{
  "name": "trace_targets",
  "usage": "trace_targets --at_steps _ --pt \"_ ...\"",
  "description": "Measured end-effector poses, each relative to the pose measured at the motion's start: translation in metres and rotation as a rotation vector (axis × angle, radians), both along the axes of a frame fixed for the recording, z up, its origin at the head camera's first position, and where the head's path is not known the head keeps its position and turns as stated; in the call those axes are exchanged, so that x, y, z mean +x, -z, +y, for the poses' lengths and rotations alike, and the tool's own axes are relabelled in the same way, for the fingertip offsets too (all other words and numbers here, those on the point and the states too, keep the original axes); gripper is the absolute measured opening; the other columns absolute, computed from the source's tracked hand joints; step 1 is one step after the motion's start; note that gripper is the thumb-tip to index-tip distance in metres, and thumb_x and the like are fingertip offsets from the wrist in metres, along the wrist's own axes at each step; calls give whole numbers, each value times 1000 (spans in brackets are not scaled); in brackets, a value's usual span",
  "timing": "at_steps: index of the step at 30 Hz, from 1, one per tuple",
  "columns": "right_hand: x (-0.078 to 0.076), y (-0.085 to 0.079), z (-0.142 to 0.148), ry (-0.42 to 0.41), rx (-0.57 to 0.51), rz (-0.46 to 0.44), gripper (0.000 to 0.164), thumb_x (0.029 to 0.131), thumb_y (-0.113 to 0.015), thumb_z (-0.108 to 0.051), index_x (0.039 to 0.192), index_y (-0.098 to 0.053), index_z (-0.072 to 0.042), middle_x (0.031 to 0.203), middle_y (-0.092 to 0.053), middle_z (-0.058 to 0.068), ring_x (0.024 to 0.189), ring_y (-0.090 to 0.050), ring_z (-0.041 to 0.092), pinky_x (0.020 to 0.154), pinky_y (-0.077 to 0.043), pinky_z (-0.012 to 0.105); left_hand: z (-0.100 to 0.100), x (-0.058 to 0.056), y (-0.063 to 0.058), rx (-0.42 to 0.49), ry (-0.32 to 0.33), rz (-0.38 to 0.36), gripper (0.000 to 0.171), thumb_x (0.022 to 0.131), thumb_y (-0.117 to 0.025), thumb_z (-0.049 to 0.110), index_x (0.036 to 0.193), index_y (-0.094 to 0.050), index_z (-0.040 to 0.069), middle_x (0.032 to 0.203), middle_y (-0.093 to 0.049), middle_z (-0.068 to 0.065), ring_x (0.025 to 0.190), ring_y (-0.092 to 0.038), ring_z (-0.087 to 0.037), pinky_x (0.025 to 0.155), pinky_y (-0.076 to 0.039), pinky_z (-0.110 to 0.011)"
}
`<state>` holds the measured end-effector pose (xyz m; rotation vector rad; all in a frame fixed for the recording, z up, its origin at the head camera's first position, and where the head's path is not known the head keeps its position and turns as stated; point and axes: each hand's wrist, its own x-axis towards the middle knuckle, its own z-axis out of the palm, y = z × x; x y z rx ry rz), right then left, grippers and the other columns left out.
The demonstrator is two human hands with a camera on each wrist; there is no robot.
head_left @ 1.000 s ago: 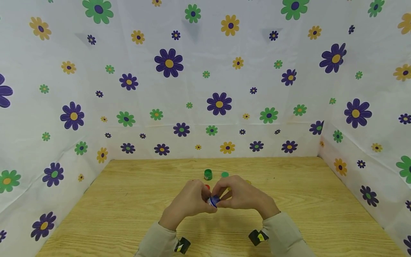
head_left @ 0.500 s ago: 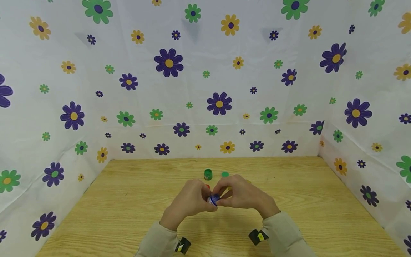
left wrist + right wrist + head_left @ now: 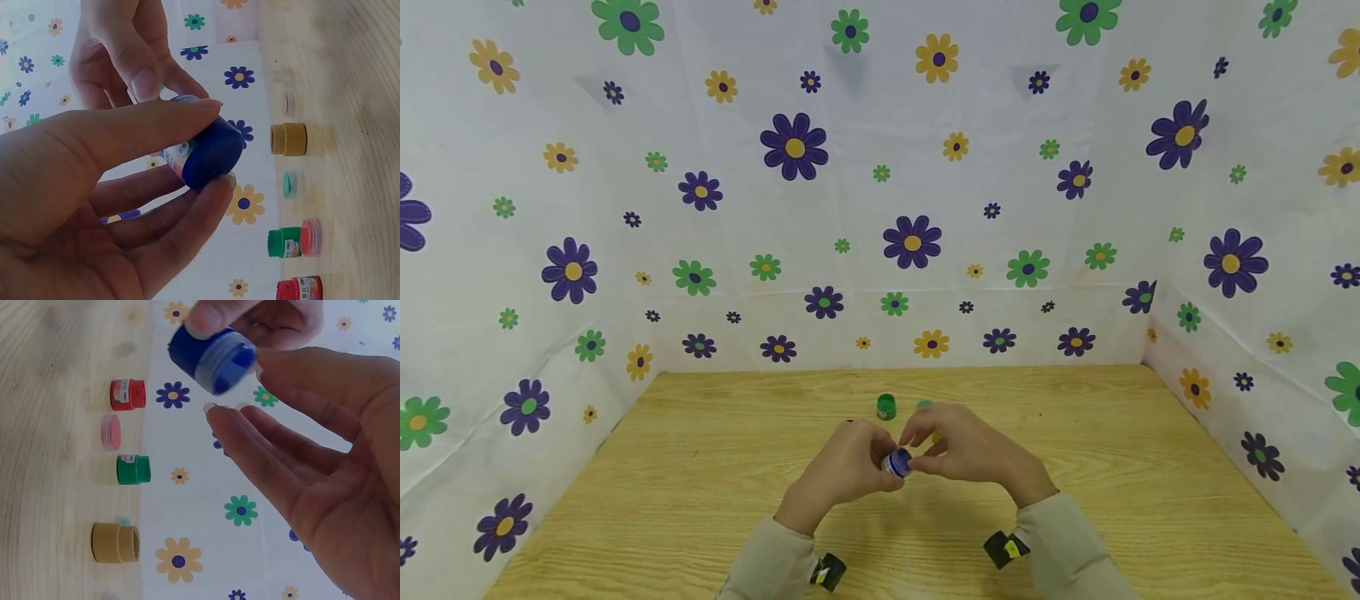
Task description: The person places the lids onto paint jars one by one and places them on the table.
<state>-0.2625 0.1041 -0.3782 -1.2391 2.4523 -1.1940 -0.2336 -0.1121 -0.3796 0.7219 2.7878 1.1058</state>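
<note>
My left hand point(image 3: 848, 468) grips a small blue paint jar point(image 3: 896, 463) above the table, thumb on one side and fingertips on the other. Its dark blue base point(image 3: 215, 156) faces the left wrist view. A ridged clear lid point(image 3: 219, 361) sits on the jar's other end, tilted toward my right hand point(image 3: 966, 446). The right thumb is right by the lid's edge. In the right wrist view, the other right fingers point(image 3: 262, 450) spread loosely below the lid, with a gap under it.
On the wooden table point(image 3: 700, 475) stand a green jar point(image 3: 886, 407), a red jar point(image 3: 128, 394) and a yellow-brown jar point(image 3: 115, 542). Loose lids lie by them, including a pinkish-red one point(image 3: 111, 432) and a pale green one point(image 3: 289, 185). Flowered white cloth point(image 3: 865, 192) walls the table.
The right fingers have loosened from the blue jar's lid, and the right hand has shifted slightly up and right. More of the lid shows. The left hand keeps its grip, moving very little.
</note>
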Motion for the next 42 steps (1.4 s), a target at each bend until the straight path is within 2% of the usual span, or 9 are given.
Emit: trace_targets --at_steps 4,10,14,19,23,30,42 --pt "-1 -2 6 53 -5 16 16 94 -73 -5 110 -71 -9 111 -67 8 105 -69 29 85 -61 26 -1 -1 4 -15 -12 -4 14 76 -87 4 87 -77 5 76 -73 -1 66 -59 -10 64 -49 -25" --pt "-2 -4 8 62 0 25 14 95 -72 -8 110 -71 -10 111 -69 5 103 -69 21 87 -61 27 0 -6 16 -84 -25 -48 21 74 -90 5 90 -77 5 80 -72 0 70 -60 -11 67 -51 -28" --pt "-2 -4 8 68 7 31 13 96 -70 -8 109 -72 -10 110 -69 4 102 -68 20 87 -60 26 0 -10 27 -108 -13 -72 25 72 -94 12 90 -79 5 80 -71 2 71 -58 -12 67 -50 -28" --pt "-2 -4 8 73 20 34 12 96 -70 -7 108 -72 -9 110 -69 4 101 -67 16 86 -60 26 3 -13 36 -96 16 -108 25 70 -95 10 88 -79 2 75 -71 2 67 -60 -9 63 -52 -24" --pt "-2 -4 7 74 22 30 12 96 -70 -7 108 -72 -9 110 -69 4 102 -67 16 86 -61 27 5 -11 37 -98 35 -138 23 70 -93 4 87 -78 1 75 -72 0 66 -62 -8 63 -53 -23" --pt "-2 -3 7 70 26 11 14 96 -69 -7 110 -72 -8 114 -69 9 108 -68 28 87 -61 29 7 -9 37 -94 25 -157 25 70 -92 2 90 -76 -1 81 -74 -4 71 -64 -11 68 -57 -28" --pt "-4 -1 6 70 44 12 13 97 -69 -8 110 -71 -9 114 -69 7 105 -68 22 86 -61 29 7 -13 43 -137 22 -128 25 70 -93 5 87 -77 0 80 -75 -5 70 -66 -9 68 -59 -28"
